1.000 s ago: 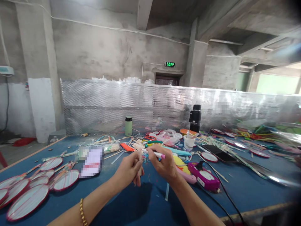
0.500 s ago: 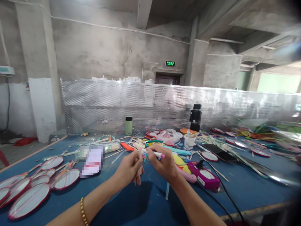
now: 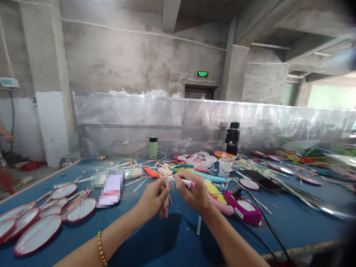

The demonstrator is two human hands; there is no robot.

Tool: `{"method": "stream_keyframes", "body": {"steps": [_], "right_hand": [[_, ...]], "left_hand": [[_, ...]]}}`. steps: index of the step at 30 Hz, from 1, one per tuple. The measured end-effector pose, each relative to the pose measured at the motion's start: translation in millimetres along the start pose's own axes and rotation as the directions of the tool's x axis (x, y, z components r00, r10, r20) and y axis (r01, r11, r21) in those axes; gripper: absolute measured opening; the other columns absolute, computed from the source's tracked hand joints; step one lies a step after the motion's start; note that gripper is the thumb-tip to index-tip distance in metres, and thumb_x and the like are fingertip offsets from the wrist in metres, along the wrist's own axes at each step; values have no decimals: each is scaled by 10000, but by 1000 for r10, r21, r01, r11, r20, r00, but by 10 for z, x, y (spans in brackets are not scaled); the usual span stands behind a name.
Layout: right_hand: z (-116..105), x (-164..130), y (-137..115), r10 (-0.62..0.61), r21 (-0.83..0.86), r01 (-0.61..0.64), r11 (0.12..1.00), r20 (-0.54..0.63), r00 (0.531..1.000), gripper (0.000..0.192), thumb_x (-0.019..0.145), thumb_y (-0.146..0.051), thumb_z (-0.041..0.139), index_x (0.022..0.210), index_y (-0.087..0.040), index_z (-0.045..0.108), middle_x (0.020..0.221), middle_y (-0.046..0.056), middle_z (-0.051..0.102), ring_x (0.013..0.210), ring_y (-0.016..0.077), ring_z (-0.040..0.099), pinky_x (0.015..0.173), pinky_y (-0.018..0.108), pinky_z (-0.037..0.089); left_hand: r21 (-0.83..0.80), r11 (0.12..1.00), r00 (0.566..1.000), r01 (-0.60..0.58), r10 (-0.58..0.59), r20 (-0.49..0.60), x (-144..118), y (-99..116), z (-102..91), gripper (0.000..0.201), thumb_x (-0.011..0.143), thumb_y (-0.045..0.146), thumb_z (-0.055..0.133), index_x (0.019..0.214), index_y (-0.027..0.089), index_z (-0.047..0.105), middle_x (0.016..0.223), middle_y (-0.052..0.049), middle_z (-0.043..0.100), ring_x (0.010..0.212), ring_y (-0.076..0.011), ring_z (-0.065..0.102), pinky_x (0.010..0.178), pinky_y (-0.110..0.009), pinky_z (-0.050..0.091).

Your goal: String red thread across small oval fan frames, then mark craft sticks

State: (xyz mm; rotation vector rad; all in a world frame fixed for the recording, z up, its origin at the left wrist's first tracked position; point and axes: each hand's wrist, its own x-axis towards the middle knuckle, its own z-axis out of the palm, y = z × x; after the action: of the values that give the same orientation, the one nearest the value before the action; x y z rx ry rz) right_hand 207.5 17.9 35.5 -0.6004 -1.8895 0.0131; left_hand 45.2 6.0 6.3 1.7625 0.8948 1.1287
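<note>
My left hand [image 3: 154, 196] is closed round a flat, pale wooden stick [image 3: 167, 184], held upright above the table. In my right hand [image 3: 193, 192] is a white marker pen [image 3: 184, 181] with a pink end, gripped as for writing. The pen's far end points left at the upper part of the stick; whether it touches cannot be made out. Behind the hands lie an orange pointed object [image 3: 151, 172] and several loose wooden pieces [image 3: 165, 170]. Just right of my right hand are a yellow object [image 3: 214, 192] and a pink tool-like object [image 3: 224, 208].
Round red-rimmed pieces [image 3: 39, 234] overlap at the left beside a phone-like slab [image 3: 111, 190]. A purple device [image 3: 244, 207] with black cables sits right. Behind stand a green bottle [image 3: 153, 148], a white cup [image 3: 225, 167] and a black flask [image 3: 232, 139]. Someone's arm [image 3: 6, 134] shows far left.
The view has shifted slightly, so the table things appear a little further right. A person has come into view at the far left. Both hands keep their grips.
</note>
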Motion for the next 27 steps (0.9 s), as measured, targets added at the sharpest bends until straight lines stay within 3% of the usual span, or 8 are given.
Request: {"method": "stream_keyframes", "body": {"steps": [27], "right_hand": [[8,9,31,-7,-16,6,1000,-24,1000,236,912,-227,494,714,-178,613,626,5,612,540,112,506,549,239,397]], "left_hand": [[14,1000,1000,-3,3,-17,17,-35,4,346,903,539,488,808,216,408,505,27,613,325,-116,553,344,-181,351]]}}
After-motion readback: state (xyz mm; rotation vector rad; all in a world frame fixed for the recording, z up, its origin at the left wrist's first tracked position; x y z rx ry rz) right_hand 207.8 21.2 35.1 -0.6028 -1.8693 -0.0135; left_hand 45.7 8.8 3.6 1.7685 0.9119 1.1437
